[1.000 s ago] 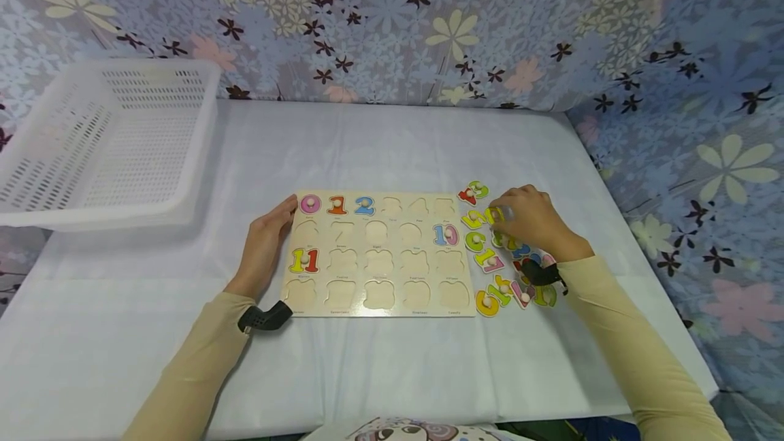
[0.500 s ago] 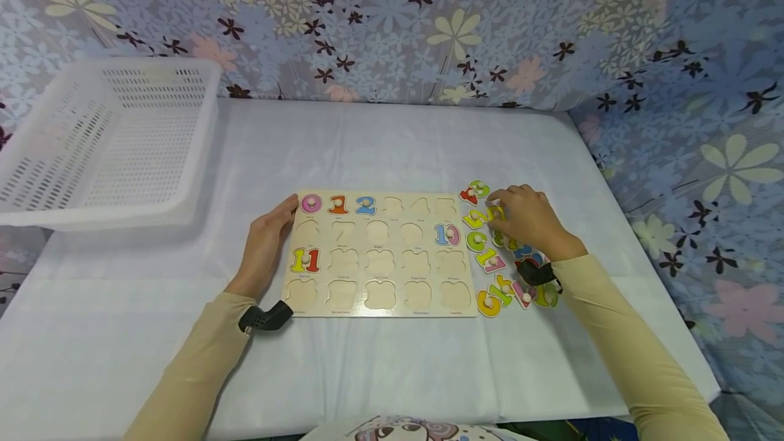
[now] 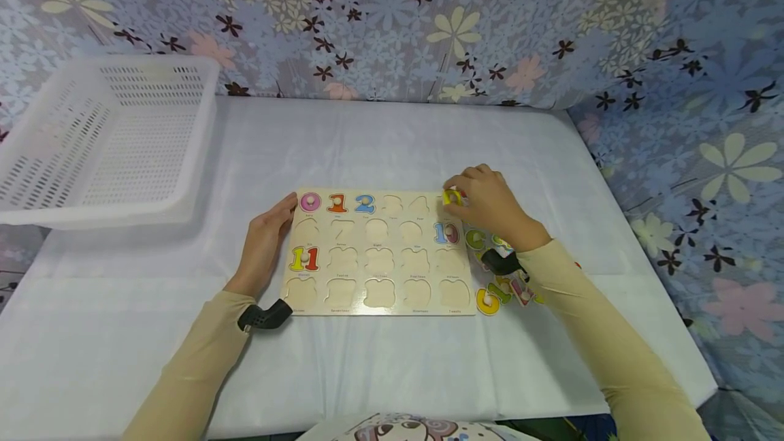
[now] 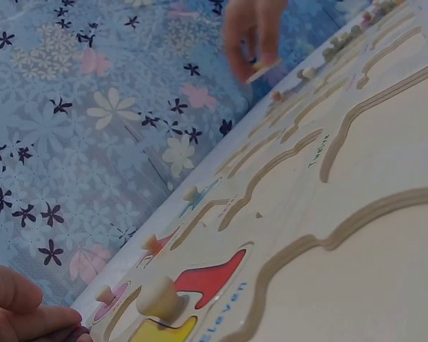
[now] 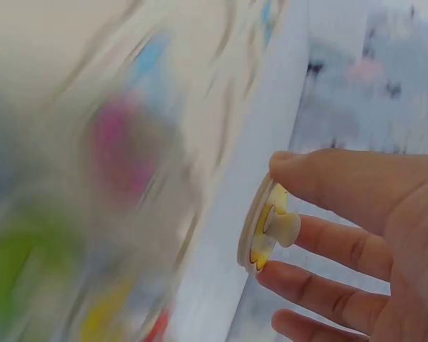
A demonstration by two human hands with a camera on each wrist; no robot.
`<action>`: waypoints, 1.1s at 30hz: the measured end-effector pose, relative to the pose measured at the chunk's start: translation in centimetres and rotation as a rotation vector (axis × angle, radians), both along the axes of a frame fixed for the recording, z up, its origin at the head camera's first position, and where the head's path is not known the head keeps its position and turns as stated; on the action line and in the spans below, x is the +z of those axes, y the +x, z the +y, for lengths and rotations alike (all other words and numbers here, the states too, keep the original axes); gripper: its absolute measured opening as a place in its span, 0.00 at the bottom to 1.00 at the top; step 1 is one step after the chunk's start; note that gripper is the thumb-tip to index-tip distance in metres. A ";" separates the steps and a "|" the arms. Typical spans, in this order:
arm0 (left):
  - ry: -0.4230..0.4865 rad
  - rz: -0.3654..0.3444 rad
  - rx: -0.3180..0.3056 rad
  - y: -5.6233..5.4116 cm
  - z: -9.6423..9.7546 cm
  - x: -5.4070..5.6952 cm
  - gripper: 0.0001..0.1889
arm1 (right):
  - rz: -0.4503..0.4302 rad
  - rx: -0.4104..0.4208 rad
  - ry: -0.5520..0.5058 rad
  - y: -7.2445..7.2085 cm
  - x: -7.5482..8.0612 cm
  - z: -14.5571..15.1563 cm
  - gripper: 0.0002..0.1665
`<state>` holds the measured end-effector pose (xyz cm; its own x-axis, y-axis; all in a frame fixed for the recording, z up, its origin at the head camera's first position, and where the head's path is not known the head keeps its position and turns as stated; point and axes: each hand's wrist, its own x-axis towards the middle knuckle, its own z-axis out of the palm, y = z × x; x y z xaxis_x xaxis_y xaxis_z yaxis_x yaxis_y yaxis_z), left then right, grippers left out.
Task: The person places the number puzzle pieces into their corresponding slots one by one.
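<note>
Yellow puzzle piece (image 3: 452, 194) pinched between thumb and fingers, the right hand (image 3: 486, 204) hovers knuckles-up at two o'clock on the wooden board (image 3: 378, 231); the left hand (image 3: 265, 243), fingers together, touches ten o'clock.

Floral fabric (image 3: 392, 33) hangs like a wall along the far edge of the surface (image 3: 380, 145), printed with pale blue and lilac-grey blossoms, large cream flowers, salmon-pink blooms and small dark ones. A second, bluer side panel (image 3: 704, 87) in the same pattern runs down the right, meeting the first at the far right corner. A white cloth with faint creases covers the surface. Below its near edge at the right, a dark green and blue strip (image 3: 545, 427) shows, too little to identify. Light falls softly, leaving blurred shadows on the cloth.
</note>
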<state>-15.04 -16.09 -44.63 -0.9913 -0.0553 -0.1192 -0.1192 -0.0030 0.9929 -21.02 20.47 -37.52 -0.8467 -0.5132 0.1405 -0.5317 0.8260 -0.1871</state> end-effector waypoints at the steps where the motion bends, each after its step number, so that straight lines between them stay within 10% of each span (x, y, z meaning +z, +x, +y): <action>1: -0.003 -0.002 0.000 0.0 0.0 0.0 0.23 | 0.009 0.029 0.007 -0.1 0.0 -1.2 0.21; 11: -0.054 -0.002 -0.008 -0.1 0.5 -0.1 0.23 | -0.017 0.241 0.134 1.3 -1.9 -10.1 0.20; 33: -0.041 0.004 -0.009 0.2 0.1 0.0 0.24 | -0.006 0.218 0.075 2.0 -3.1 -9.9 0.17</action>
<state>-14.89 -16.04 -44.59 -0.9923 -0.0513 -0.1126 -0.1146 0.0385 0.9927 -18.98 10.60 -40.60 -0.7153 -0.6930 0.0899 -0.6982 0.7034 -0.1333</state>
